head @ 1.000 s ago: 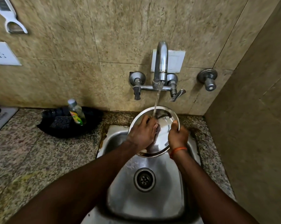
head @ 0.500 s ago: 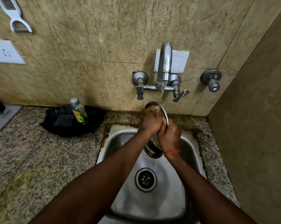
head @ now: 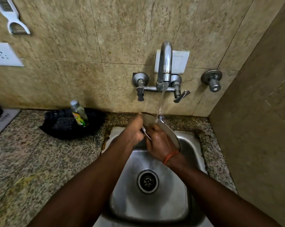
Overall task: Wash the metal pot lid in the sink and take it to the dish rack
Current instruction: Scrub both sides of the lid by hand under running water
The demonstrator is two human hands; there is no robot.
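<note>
Head view: While water is poured from the tap [head: 163,69] onto its upper rim, the metal pot lid [head: 167,130] is held nearly edge-on over the back of the sink [head: 190,145].
Left hand [head: 133,132]: its grip is clamped on the lid's left rim, fingers curled over the edge.
Right hand [head: 159,143]: it is pressed flat against the lid's near face, wet and shining; whether its fingers are closed round the rim cannot be told.
Slip risk: the lid is judged likely to be slick, so it could be dropped into the basin if the left pinch is loosened.
Splash risk: because the stream is met on a tilted edge, water could be thrown onto the table [head: 31,161] or the back wall.
Nearby objects: a small bottle [head: 79,114] is stood in a black dish [head: 69,126] well to the left, and could be knocked only by a wide swing.
Dish rack: not seen in this view, so the carry would be made with a dripping lid.
</note>
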